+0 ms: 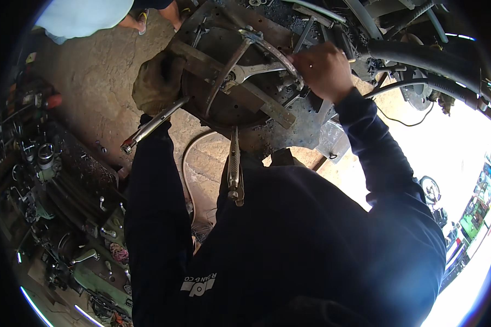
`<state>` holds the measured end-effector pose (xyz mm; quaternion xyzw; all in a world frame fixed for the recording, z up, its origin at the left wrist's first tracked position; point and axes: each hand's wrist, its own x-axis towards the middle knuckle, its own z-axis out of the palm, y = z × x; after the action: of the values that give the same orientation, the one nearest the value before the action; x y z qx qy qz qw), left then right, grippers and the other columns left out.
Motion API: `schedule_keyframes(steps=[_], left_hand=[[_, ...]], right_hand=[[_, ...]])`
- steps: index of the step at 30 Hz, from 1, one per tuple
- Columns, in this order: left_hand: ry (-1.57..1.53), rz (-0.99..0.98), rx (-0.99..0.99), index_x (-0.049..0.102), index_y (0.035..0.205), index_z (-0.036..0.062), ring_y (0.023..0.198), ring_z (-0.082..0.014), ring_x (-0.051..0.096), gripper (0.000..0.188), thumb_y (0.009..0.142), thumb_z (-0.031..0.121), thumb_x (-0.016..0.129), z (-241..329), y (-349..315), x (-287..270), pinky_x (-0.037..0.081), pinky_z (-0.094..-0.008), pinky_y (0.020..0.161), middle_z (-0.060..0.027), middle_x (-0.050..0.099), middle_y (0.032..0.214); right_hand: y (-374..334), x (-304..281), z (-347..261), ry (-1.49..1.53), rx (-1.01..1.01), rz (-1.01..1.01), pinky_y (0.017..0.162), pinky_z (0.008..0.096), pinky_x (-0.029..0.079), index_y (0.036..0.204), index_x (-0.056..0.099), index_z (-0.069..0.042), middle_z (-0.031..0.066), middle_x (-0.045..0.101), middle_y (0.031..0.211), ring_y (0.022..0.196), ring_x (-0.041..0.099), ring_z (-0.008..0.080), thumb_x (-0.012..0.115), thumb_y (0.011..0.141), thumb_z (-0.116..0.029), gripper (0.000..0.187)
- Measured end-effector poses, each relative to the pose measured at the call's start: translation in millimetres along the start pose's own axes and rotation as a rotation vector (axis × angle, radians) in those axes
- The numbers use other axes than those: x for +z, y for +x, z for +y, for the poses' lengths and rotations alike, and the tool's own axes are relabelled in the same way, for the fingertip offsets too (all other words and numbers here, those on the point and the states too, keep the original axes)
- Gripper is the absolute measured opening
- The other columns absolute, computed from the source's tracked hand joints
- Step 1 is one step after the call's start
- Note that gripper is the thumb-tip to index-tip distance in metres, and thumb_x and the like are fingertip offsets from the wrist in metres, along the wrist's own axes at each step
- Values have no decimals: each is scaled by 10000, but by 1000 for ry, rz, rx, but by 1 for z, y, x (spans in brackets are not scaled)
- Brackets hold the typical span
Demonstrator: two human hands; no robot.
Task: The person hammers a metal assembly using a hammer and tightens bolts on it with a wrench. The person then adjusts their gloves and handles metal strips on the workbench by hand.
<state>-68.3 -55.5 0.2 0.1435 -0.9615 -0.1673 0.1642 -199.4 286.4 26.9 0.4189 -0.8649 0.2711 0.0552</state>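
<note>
My left hand (155, 84), in a brownish work glove, is curled beside the left end of a flat metal bar (267, 104); its fingertips are in shadow. The bar lies across a dark round metal plate (240, 117). Bare and closed, my right hand (326, 71) is at the right side of a curved metal strip (281, 54); what its fingers hold is hidden. A spoked metal piece (259, 70) sits at the middle of the assembly. Two locking pliers grip the near edge, one pointing left (154, 126), the other toward me (234, 169).
A dark metal worktable (305, 117) carries the assembly. Thick pipes and hoses (420, 62) crowd the far right. At left, a cluttered bench (93, 261) holds machine parts and handles. A hose (186, 163) runs over the floor. Another person's feet (142, 23) are at the far left.
</note>
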Motion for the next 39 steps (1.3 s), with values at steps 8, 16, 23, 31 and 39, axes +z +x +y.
schedule_keyframes(steps=[8, 16, 23, 31, 39], left_hand=[[-71, -52, -30, 733, 1088, 79, 917, -361, 711, 368, 920, 400, 671, 1, 0, -3, 549, -432, 811, -165, 739, 992], [-56, 26, 19, 734, 1080, 80, 933, -361, 711, 425, 920, 464, 647, 6, 6, 10, 550, -432, 806, -161, 737, 1000], [33, 51, -7, 740, 1097, 134, 941, -353, 708, 450, 889, 525, 660, -9, 0, 10, 557, -457, 801, -121, 739, 1026], [0, 7, -34, 725, 1104, 107, 968, -360, 686, 373, 906, 420, 687, 3, -5, -5, 538, -461, 831, -143, 726, 1040], [-56, 9, -7, 721, 1126, 92, 959, -376, 689, 380, 921, 407, 667, 12, 0, -4, 541, -456, 832, -159, 727, 1025]], right_hand=[[62, -5, 42, -97, -223, -142, 771, 387, 569, 866, 809, -174, 40, 761, 866, 825, 702, 239, 645, 940, -474, 349], [145, 36, 91, -320, -850, -53, 704, 460, 509, 746, 688, -85, 80, 644, 725, 707, 601, 304, 565, 1011, -280, 351], [190, 19, 11, -121, -375, -632, 776, 496, 517, 972, 776, -81, 121, 724, 911, 787, 650, 335, 596, 991, -361, 334], [29, 10, 18, -115, -126, -113, 748, 373, 542, 876, 773, -125, 35, 740, 870, 826, 677, 234, 677, 935, -348, 250], [33, 4, 56, -153, -209, 20, 658, 394, 554, 907, 779, -145, 28, 747, 882, 693, 677, 239, 704, 923, -264, 142]])
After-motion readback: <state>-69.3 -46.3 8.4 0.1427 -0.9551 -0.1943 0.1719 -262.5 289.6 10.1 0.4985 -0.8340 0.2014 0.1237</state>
